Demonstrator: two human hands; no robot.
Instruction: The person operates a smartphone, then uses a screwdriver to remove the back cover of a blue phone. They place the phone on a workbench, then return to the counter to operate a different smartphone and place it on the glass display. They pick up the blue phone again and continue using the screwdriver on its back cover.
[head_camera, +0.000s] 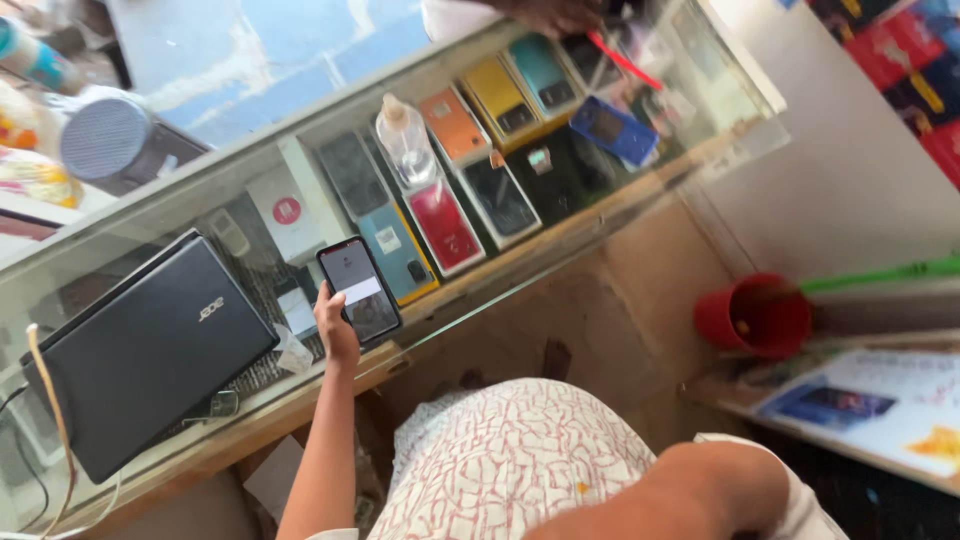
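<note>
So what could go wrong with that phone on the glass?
The left hand holds the phone by its lower edge only, over the glass counter; it might slip and crack. The clear bottle stands close by, so a bump could tip it. The right hand is out of view, giving no support.

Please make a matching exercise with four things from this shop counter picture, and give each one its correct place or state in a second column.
Things:
1. smartphone
2. closed black laptop
3. clear plastic bottle
4. red bucket

Places or states:
a. on the floor at the right, beside a green handle
b. held in the left hand, screen lit
c. lies flat on the glass counter, at the left
d. stands on the counter glass above the boxed phones

Pairs: 1-b, 2-c, 3-d, 4-a
</note>
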